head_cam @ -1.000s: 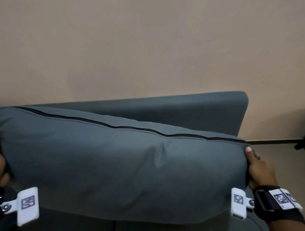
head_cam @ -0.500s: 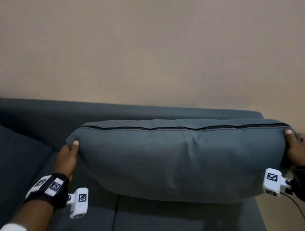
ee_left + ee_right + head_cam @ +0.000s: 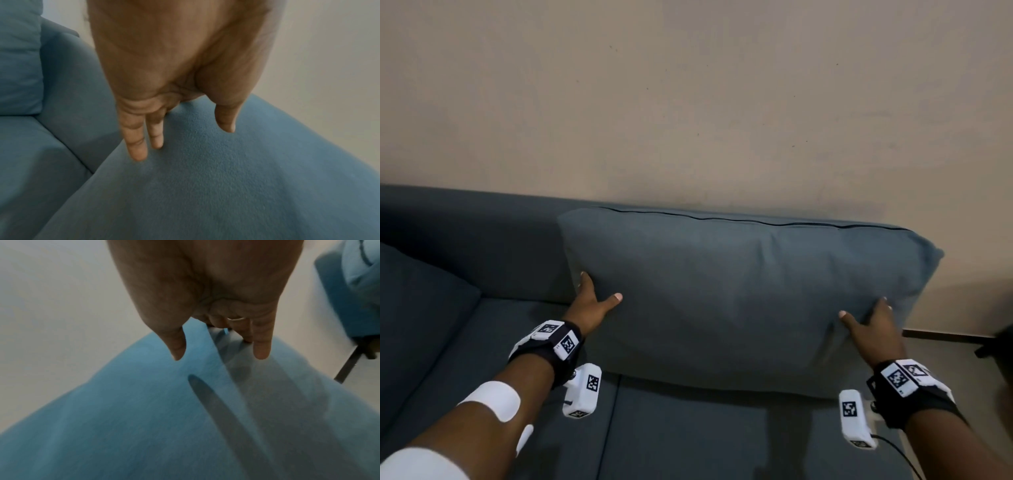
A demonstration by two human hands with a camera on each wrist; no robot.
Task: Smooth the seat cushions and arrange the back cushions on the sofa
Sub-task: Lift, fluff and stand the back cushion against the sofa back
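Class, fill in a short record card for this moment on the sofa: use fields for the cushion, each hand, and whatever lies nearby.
Back cushion: blue-grey, upright on the seat cushion, zip seam on top, wall behind it
Left hand: straight fingers on the cushion's left side, thumb spread across its front
Right hand: straight fingers against the lower right corner; ring on one finger
Second cushion: at the sofa's far left
Sofa backrest: exposed between the two cushions

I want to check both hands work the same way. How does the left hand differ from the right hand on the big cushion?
The left hand lies on the cushion's left edge, beside the sofa back; the right hand is at its right edge, near the sofa's end. The right hand wears a ring; no ring shows on the left. A fold runs under the right hand; under the left the cloth is smooth. Both press with straight, spread fingers.
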